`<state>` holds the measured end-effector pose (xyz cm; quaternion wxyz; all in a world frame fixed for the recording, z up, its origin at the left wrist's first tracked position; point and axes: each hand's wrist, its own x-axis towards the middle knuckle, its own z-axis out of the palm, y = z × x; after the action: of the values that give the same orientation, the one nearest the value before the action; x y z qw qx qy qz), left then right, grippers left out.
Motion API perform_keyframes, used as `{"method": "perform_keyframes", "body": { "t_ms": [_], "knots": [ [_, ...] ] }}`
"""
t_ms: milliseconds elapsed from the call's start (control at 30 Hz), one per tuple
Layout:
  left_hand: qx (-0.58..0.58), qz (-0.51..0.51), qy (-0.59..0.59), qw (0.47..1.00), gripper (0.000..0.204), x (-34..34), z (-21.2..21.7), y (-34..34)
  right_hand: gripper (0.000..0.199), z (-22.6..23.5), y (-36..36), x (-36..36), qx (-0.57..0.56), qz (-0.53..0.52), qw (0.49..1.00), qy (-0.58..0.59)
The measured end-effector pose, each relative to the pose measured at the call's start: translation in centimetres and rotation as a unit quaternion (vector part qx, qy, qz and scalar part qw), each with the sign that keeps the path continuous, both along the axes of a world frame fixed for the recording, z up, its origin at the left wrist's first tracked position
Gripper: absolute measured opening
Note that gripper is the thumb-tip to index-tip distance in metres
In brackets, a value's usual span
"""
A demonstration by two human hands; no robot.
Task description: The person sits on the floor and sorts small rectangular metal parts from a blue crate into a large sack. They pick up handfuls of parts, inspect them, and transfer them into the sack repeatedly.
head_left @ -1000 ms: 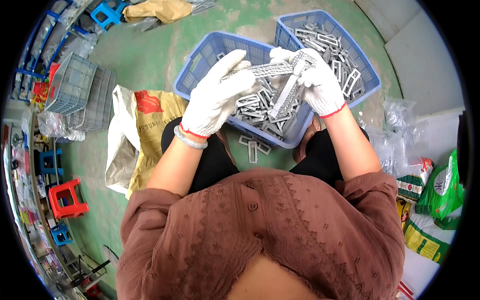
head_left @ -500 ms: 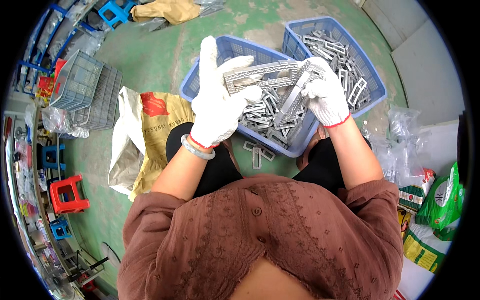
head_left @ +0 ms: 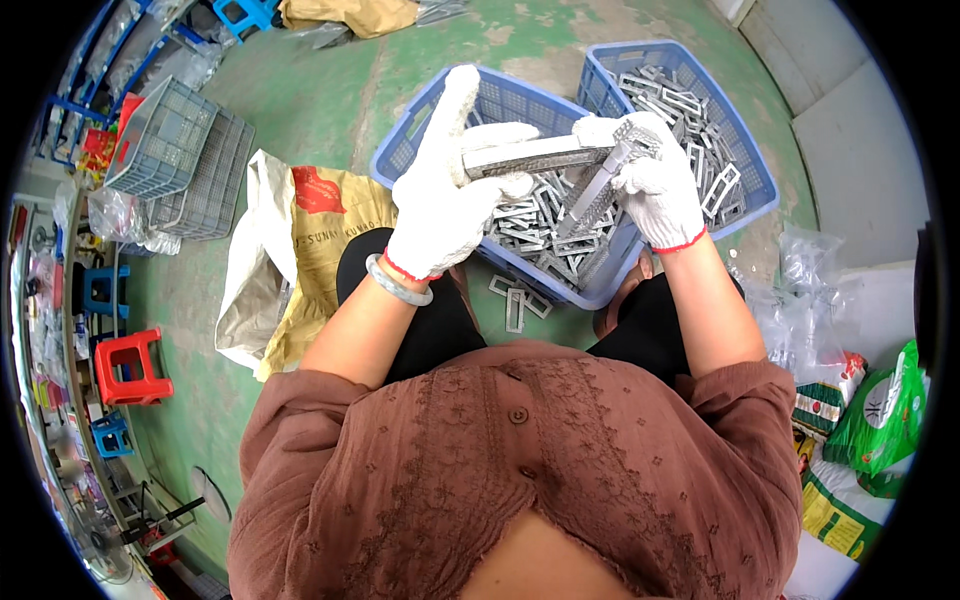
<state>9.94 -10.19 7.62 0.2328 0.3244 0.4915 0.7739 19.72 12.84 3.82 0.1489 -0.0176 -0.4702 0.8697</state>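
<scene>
A stack of flat grey metal frames lay level between both gloved hands, above the nearer blue basket. The left hand pinched one end of the stack between thumb and curled fingers, its forefinger sticking straight up (clear of the metal). The right hand was closed on the other end and also gripped a second metal strip that slanted down toward the loose frames heaped in the basket. A second blue basket of similar frames stood just beside it, on the right. A few frames lay on what seemed to be the green floor, by the person's knees. A tan sack lay to the left.
</scene>
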Motion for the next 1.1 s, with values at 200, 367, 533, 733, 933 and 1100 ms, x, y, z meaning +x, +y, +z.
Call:
{"method": "perform_keyframes", "body": {
  "t_ms": [200, 367, 533, 733, 933, 1100],
  "knots": [
    [0.014, -0.011, 0.001, 1.000, 0.094, 0.1, -0.2, -0.5, 0.041, 0.3, -0.9, -0.1, 0.018, -0.009, 0.999, 0.027],
    [0.020, -0.005, 0.005, 1.000, 0.087, -0.1, -0.3, -1.8, 0.043, 0.8, -2.4, -0.2, 0.011, 0.001, 1.000, 0.014],
    [0.019, 0.018, -0.011, 1.000, 0.087, -0.8, 0.2, -4.5, 0.043, 0.2, -3.2, -0.7, 0.013, 0.033, 0.999, 0.015],
    [0.032, 0.030, -0.043, 0.998, 0.084, -0.6, 0.0, -5.9, 0.042, 1.2, -5.2, -0.7, 0.001, 0.055, 0.998, 0.005],
    [0.084, 0.000, -0.140, 0.987, 0.084, -0.8, -0.7, -5.9, 0.044, 2.1, -6.2, 0.4, 0.029, 0.046, 0.998, 0.016],
    [0.108, -0.021, -0.142, 0.984, 0.083, -1.2, -1.2, -5.9, 0.042, 2.9, -6.6, 0.7, 0.088, 0.063, 0.993, 0.050]
  ]
}}
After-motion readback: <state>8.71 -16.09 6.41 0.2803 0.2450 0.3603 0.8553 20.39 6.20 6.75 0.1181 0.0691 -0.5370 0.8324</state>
